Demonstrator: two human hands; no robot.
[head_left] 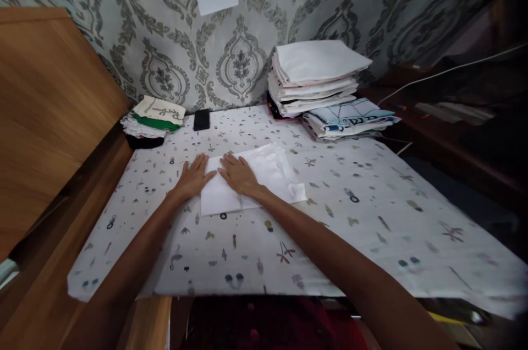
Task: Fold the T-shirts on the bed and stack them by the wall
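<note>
A white folded cloth lies on the table in front of me, its right end uneven and wrinkled. My right hand rests flat on the left part of the cloth, palm down with fingers stretched out. At the cloth's left edge lies my left hand, also flat, its fingers pointing away from me and its thumb reaching onto the cloth. Neither hand grips anything. The cloth under my right palm is hidden.
A patterned sheet covers the table. Folded clothes in a tall stack and a lower pile stand at the back right. A smaller clothes pile and a black phone lie at the back left. A wooden panel borders the left.
</note>
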